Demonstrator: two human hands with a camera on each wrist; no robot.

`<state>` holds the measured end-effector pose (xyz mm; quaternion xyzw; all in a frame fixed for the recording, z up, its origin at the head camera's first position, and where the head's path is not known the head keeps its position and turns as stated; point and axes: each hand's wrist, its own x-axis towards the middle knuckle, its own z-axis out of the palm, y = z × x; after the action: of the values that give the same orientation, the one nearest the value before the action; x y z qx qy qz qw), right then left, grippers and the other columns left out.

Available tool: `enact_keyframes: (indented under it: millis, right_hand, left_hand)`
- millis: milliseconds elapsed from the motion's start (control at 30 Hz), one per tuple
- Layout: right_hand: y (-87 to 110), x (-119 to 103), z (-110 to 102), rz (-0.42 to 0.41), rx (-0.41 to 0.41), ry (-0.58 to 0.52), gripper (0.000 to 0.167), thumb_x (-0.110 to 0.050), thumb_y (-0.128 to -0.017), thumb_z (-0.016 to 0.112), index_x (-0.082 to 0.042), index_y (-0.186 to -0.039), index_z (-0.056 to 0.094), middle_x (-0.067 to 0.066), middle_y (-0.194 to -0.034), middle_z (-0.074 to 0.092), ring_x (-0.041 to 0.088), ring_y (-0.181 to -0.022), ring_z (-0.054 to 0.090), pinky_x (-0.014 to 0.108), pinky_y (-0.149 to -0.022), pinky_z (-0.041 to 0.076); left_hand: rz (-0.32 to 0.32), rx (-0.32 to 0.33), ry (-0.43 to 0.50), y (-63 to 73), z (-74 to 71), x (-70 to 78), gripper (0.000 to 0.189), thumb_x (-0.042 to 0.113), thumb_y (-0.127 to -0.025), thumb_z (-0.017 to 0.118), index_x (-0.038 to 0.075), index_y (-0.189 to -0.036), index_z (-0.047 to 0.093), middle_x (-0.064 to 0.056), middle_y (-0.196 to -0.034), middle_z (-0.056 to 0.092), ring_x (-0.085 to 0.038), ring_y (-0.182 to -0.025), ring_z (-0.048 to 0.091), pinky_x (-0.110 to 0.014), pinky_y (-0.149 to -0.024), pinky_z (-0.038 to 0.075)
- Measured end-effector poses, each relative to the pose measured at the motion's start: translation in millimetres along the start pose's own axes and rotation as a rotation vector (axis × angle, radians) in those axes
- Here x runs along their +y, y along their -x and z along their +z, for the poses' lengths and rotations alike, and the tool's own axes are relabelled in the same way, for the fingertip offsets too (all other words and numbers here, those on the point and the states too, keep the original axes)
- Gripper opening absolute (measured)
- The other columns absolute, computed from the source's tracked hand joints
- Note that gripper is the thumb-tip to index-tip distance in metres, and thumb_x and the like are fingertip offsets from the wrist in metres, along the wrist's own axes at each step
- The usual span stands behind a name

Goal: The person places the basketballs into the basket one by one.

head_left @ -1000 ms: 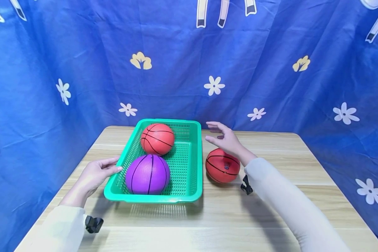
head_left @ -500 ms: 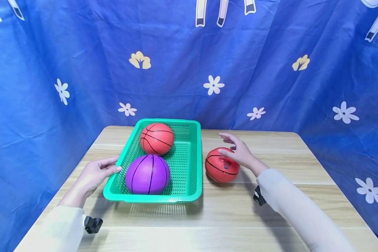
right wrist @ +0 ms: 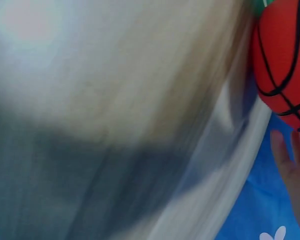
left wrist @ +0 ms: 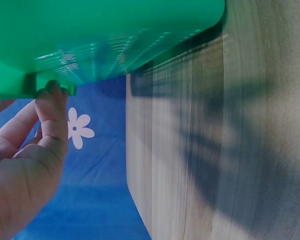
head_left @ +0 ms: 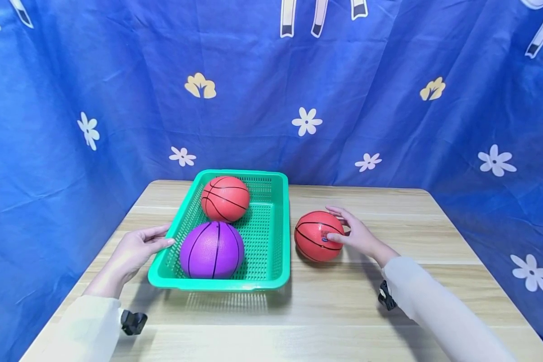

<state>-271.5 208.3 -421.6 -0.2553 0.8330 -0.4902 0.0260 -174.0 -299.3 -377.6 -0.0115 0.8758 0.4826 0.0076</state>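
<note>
On the left, my left hand [head_left: 133, 251] pinches the side rim of the green plastic basket [head_left: 285, 231]; the left wrist view shows its fingers [left wrist: 52, 117] up against the rim. A red-orange basketball [head_left: 225, 198] lies at the back inside the basket, with a purple basketball [head_left: 211, 251] in front of it. Just right of the basket, a red basketball [head_left: 314, 244] sits on the table. My right hand [head_left: 362, 237] is at that ball's right side, fingers spread, the thumb overlapping its printed label. In the right wrist view, fingertips lie close by the ball [right wrist: 285, 60].
A light wooden table [head_left: 389, 211] carries the basket and the ball beside it. Behind and at both sides hangs a blue cloth [head_left: 253, 100] with flowers. Black wrist mounts sit on the left sleeve [head_left: 86, 327] and the right sleeve [head_left: 443, 311].
My right hand has moved from above and behind the red basketball, right and toward me, down to its right side. My left hand, the basket and the balls have stayed put.
</note>
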Motion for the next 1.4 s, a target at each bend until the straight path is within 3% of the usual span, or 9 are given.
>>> enact_keyframes:
  millis: [167, 333, 467, 733, 1033, 1200, 1267, 1400]
  right_hand:
    - [5.4, 3.3, 1.0, 0.036, -0.037, -0.078, 0.077, -0.012, -0.082, 0.076, -0.013, -0.147, 0.035, 0.020, -0.138, 0.042, 0.039, -0.117, 0.048, 0.043, -0.089, 0.050]
    - [7.1, 2.4, 0.9, 0.070, -0.021, -0.136, 0.076, -0.009, -0.080, 0.078, -0.015, -0.144, 0.039, 0.019, -0.135, 0.045, 0.037, -0.116, 0.049, 0.041, -0.091, 0.049]
    - [7.2, 1.1, 1.0, 0.083, 0.000, -0.128, 0.074, -0.010, -0.077, 0.080, -0.016, -0.141, 0.043, 0.018, -0.133, 0.048, 0.036, -0.113, 0.052, 0.041, -0.090, 0.050]
    - [5.4, 4.1, -1.3, 0.077, 0.027, -0.136, 0.072, -0.009, -0.076, 0.082, -0.014, -0.138, 0.046, 0.017, -0.131, 0.050, 0.035, -0.110, 0.054, 0.041, -0.087, 0.051]
    - [-0.3, -1.8, -21.3, 0.040, 0.087, -0.065, 0.072, -0.011, -0.077, 0.080, -0.014, -0.140, 0.045, 0.016, -0.127, 0.055, 0.034, -0.104, 0.058, 0.044, -0.086, 0.050]
    - [-9.6, -12.3, -34.2, 0.035, 0.119, -0.046, 0.072, -0.013, -0.078, 0.079, -0.017, -0.141, 0.044, 0.014, -0.125, 0.055, 0.034, -0.106, 0.057, 0.044, -0.085, 0.050]
    - [-14.8, -17.5, -38.4, 0.020, 0.137, -0.050, 0.072, -0.013, -0.079, 0.079, -0.016, -0.142, 0.043, 0.015, -0.124, 0.054, 0.034, -0.107, 0.056, 0.043, -0.085, 0.050]
    - [-25.9, -29.8, -43.7, -0.021, 0.176, -0.077, 0.072, -0.010, -0.080, 0.077, -0.014, -0.142, 0.042, 0.016, -0.123, 0.054, 0.033, -0.106, 0.056, 0.037, -0.084, 0.051]
  left_hand:
    - [-0.006, -0.002, -0.008, 0.2, 0.2, 0.8, 0.062, 0.031, -0.091, 0.067, -0.004, -0.137, 0.046, -0.024, -0.128, 0.055, 0.010, -0.091, 0.053, -0.015, -0.082, 0.047]
    - [-0.007, -0.003, -0.016, 0.4, 0.1, 1.7, 0.062, 0.032, -0.091, 0.067, -0.004, -0.137, 0.047, -0.023, -0.128, 0.055, 0.010, -0.091, 0.053, -0.018, -0.084, 0.048]
    - [-0.011, -0.001, -0.026, 0.3, 0.1, 1.5, 0.061, 0.031, -0.091, 0.067, -0.004, -0.137, 0.047, -0.023, -0.129, 0.055, 0.009, -0.092, 0.053, -0.021, -0.086, 0.049]
    - [-0.005, -0.006, -0.022, 0.0, 0.8, 0.1, 0.060, 0.030, -0.092, 0.066, -0.003, -0.138, 0.046, -0.024, -0.131, 0.052, 0.006, -0.096, 0.052, -0.013, -0.080, 0.046]
    - [-0.009, -0.005, -0.021, -1.0, 0.2, -0.6, 0.059, 0.030, -0.092, 0.066, -0.003, -0.138, 0.047, -0.024, -0.131, 0.052, 0.003, -0.098, 0.053, -0.014, -0.081, 0.047]
    - [-0.007, -0.005, -0.025, -0.7, 0.1, 0.0, 0.060, 0.030, -0.092, 0.066, -0.003, -0.138, 0.047, -0.023, -0.131, 0.052, -0.008, -0.106, 0.055, -0.015, -0.082, 0.047]
    - [-0.004, -0.005, -0.028, -0.7, -0.1, -0.3, 0.060, 0.030, -0.092, 0.066, -0.002, -0.138, 0.046, -0.023, -0.132, 0.052, -0.017, -0.112, 0.054, -0.016, -0.083, 0.047]
    - [-0.002, -0.004, -0.032, -0.5, -0.4, -0.7, 0.061, 0.033, -0.091, 0.066, -0.002, -0.138, 0.047, -0.023, -0.132, 0.052, -0.023, -0.115, 0.052, -0.019, -0.085, 0.048]
